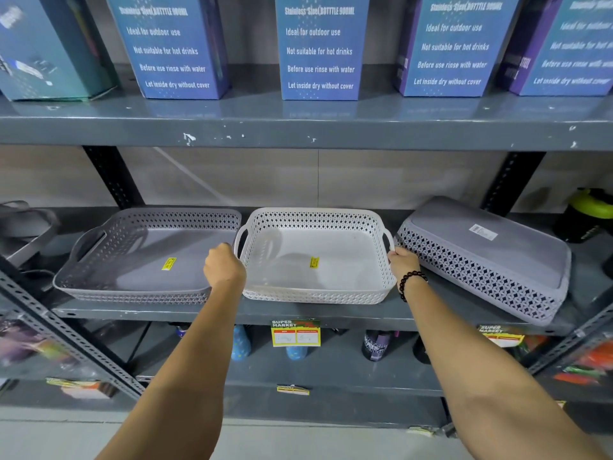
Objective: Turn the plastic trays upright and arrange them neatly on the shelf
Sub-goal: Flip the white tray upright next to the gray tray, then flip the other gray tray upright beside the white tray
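Three perforated plastic trays sit on the middle grey shelf (185, 312). The white tray (315, 277) stands upright in the centre, a yellow sticker inside it. My left hand (223, 264) grips its left handle and my right hand (402, 262), with a dark bead bracelet at the wrist, grips its right handle. To its left a grey tray (132, 280) is upright, touching or nearly touching the white one. On the right another grey tray (491, 260) lies upside down, bottom up with a white label, angled across the shelf.
Blue bottle boxes (320, 48) line the upper shelf. A black bottle with a green lid (588, 215) stands at the far right of the middle shelf, and a dark item (23, 224) lies at its left end. Price tags (296, 333) hang on the shelf edge; bottles stand below.
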Tool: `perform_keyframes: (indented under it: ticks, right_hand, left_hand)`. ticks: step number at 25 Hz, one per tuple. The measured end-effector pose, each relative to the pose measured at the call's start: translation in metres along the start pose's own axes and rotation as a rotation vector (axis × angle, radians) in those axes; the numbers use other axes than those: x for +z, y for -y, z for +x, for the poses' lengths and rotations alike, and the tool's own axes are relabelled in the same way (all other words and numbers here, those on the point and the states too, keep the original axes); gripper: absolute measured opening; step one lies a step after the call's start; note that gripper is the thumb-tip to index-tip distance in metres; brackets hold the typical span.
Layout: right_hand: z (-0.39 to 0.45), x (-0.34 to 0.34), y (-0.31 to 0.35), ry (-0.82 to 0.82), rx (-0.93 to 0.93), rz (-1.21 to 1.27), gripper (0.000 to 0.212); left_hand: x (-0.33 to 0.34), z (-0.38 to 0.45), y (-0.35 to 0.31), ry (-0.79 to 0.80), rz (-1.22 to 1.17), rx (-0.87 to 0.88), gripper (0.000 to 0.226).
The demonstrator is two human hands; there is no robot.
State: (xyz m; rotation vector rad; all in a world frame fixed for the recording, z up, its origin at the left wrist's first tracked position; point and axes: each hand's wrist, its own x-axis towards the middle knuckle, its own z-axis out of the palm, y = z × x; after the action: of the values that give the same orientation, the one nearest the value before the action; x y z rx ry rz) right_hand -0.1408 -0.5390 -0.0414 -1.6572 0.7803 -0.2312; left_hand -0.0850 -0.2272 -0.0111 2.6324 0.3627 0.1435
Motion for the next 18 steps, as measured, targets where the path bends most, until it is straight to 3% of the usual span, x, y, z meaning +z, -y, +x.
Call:
perform_keyframes:
  ticks: [6, 10, 15, 18]
  right_hand:
    - [-0.016, -0.002, 0.02, -0.188, -0.128, -0.078, 0.023]
    - [-0.034, -0.029, 0.037, -0.327, -0.234, -0.135, 0.026]
    - [-0.021, -0.097, 0.035, -0.481, -0.132, -0.051, 0.034]
    - [-0.001, -0.143, 0.027, -0.571, -0.061, -0.159, 0.025]
  left_hand:
    - [-0.004, -0.01, -0.028, -0.024, -0.045, 0.13, 0.013]
    - [0.008, -0.02, -0.079, 0.052, -0.1, 0.304, 0.022]
    - [0.049, -0.058, -0.182, 0.169, -0.124, 0.562, 0.028]
    - [0.077, -0.081, -0.244, 0.268, -0.167, 0.667, 0.033]
